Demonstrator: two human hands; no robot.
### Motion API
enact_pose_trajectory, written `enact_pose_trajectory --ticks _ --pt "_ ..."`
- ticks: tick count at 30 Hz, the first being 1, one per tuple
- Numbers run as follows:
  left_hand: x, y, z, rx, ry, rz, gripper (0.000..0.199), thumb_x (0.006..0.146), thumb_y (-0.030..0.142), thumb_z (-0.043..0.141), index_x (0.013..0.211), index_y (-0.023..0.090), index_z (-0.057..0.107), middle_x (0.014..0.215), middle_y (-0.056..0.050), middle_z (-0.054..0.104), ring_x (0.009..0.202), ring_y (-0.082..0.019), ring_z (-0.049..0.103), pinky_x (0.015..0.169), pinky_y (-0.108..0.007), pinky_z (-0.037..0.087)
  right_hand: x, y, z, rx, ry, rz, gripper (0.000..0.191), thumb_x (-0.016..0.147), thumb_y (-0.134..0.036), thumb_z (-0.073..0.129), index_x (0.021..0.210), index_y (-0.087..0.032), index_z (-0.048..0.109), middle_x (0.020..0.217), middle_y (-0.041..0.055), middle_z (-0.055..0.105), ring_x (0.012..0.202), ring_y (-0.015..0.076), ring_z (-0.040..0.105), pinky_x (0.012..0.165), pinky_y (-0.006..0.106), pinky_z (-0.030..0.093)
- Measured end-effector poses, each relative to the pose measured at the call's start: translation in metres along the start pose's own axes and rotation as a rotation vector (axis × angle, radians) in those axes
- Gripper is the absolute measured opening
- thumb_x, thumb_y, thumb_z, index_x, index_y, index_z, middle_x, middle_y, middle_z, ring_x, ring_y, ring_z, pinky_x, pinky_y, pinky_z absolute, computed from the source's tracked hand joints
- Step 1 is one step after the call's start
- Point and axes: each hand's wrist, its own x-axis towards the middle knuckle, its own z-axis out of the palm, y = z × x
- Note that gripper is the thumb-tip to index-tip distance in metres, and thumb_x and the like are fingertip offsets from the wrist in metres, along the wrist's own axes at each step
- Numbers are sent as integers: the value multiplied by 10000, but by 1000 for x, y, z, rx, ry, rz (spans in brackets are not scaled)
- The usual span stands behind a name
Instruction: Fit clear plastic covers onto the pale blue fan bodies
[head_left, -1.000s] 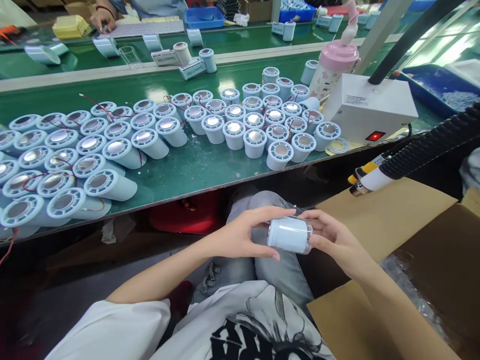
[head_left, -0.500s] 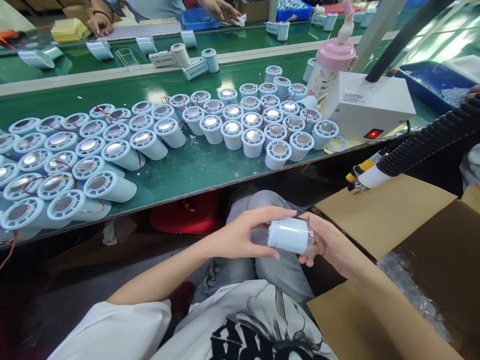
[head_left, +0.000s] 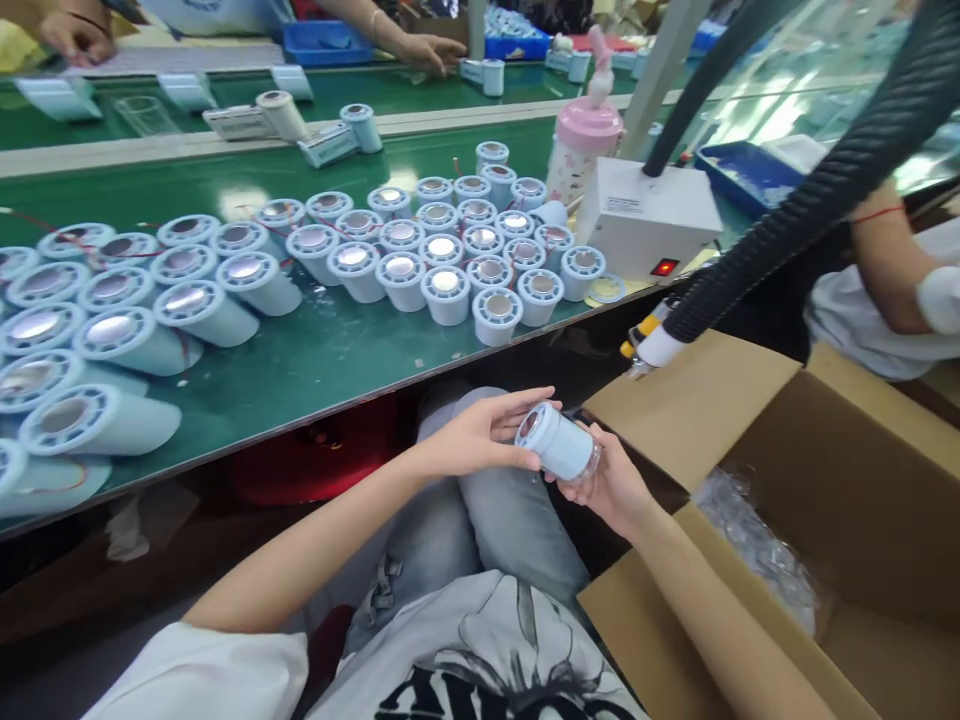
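Note:
A light blue cylinder with a ribbed ring and a metal disc at one end lies tilted between my hands, above my lap. Clear plastic, looking like a cup, covers its lower right end. My right hand is closed around that clear end from below. My left hand brackets the ringed end, thumb underneath and fingers above, apparently touching it. Many matching light blue cylinders stand or lean on the green bench, ringed ends up, some with red wires.
An open cardboard box with clear plastic pieces stands at my right. Above it hangs a black corrugated hose with a nozzle. A white device and a pink bottle stand on the bench. Other people's hands show across it.
My view has swung to the right. The cylinder has been tipped so its ringed end faces up toward me, and my left hand has closed in around that end.

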Motion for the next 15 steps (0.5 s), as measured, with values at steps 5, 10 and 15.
enact_pose_trajectory --ticks 5,10,15 --pt "71 -3 -1 -21 -76 -81 821 628 201 859 1374 172 516 1431 -158 524 1346 -310 471 1148 -482 331 19 -2 -27 111 167 -186 341 860 -520 492 928 -197 576 729 31 689 566 150 634 384 191 425" --pt "106 -3 3 24 -124 -86 805 606 203 868 1340 142 543 1434 -169 518 1343 -313 473 1157 -488 314 28 -11 -45 112 213 -266 376 853 -560 487 887 -193 562 655 20 655 508 133 604 356 178 402" --pt "88 1 4 47 -148 -92 745 623 147 847 1311 169 560 1420 -163 533 1266 -295 554 1078 -453 428 12 -19 -45 -11 181 -267 474 783 -666 585 834 -202 502 567 -8 635 404 103 557 331 144 385"
